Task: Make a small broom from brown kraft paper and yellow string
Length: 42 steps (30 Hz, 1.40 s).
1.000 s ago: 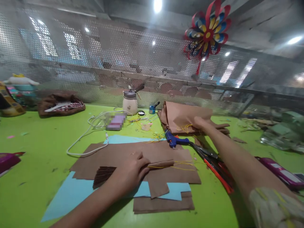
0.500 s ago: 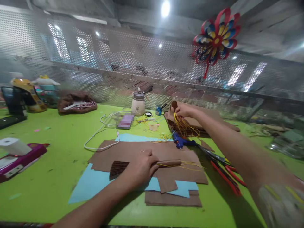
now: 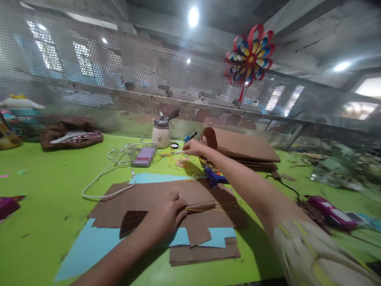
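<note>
My left hand (image 3: 168, 214) is closed around a thin brown paper roll (image 3: 205, 205), pressed against the brown paper sheets (image 3: 139, 192). Yellow threads run along the roll and out past its right end. A pleated brown paper piece (image 3: 132, 221) sticks out to the left, partly hidden by my wrist. My right hand (image 3: 193, 147) is stretched far forward, fingers pinched together, by a slim pen-like tool (image 3: 174, 152); what is in the fingers is too small to make out. Loose yellow threads (image 3: 192, 171) lie below it, near a blue glue gun (image 3: 212, 176).
Light blue paper (image 3: 86, 246) lies under the brown sheets. A folded brown paper stack (image 3: 247, 149) stands back right. Behind are a cream jar (image 3: 160, 135), a round lid (image 3: 174, 145) and a white cable (image 3: 101, 196). A purple power strip (image 3: 330, 212) sits at right.
My right hand has moved left from the brown stack, away from the yellow thread bundle it held, which now lies on the table. My left hand stays on the roll. The view has turned right.
</note>
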{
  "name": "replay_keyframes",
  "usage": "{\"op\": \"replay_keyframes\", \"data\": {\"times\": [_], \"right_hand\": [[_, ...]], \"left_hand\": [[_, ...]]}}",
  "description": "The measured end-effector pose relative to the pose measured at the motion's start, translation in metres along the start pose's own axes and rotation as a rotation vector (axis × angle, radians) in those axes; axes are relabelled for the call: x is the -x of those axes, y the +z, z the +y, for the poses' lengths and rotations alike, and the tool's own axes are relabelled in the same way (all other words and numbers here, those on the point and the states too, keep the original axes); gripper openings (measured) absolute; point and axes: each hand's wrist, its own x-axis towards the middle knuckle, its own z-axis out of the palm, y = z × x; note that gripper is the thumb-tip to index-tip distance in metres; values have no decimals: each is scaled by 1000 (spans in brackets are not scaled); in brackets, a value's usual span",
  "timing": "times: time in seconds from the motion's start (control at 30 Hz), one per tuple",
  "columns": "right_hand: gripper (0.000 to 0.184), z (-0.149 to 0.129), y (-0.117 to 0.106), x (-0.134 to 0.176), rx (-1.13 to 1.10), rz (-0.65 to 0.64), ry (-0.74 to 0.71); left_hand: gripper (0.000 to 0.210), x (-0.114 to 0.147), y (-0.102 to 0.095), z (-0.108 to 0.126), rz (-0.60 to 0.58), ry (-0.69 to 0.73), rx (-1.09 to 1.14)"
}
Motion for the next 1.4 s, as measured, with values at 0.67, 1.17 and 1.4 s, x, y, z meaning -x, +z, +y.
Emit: {"op": "replay_keyframes", "data": {"times": [0.67,1.17,1.4], "right_hand": [[40,136,-15,307,456,18,369],[46,164,-31,326,271,149,350],[45,173,-30,311,324,651,165]], "left_hand": [[32,-6,0,-6,-30,33,-5],[35,-8,-5,-4,-25,50,-7],[35,-6,-4,-2,-14,26,16]]}}
